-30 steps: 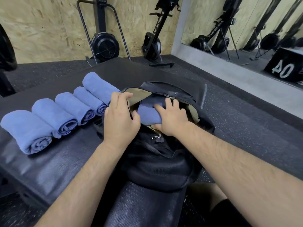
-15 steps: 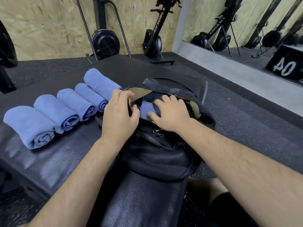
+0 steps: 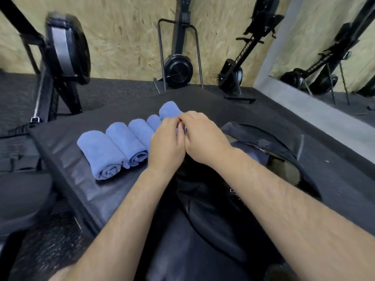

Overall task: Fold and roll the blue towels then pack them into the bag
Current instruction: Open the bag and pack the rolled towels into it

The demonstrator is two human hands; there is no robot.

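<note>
Several rolled blue towels (image 3: 113,151) lie side by side on the black padded bench (image 3: 67,179). Both hands meet over the rolls nearest the bag. My left hand (image 3: 166,145) and my right hand (image 3: 203,136) have their fingers curled onto the farthest rolled towel (image 3: 169,109), most of which they hide. The black bag (image 3: 269,147) lies to the right under my right forearm. Its opening shows tan lining (image 3: 286,171) and a dark blue towel (image 3: 251,154) inside.
Rowing machines (image 3: 178,65) stand upright against the wooden wall behind the bench. A black machine frame (image 3: 60,57) stands at the left. A mirror (image 3: 334,47) runs along the right wall. Dark rubber floor surrounds the bench.
Both hands have left the bag's opening and moved left and forward onto the row of rolled towels. The towel pushed in earlier stays inside the bag. The camera has turned left.
</note>
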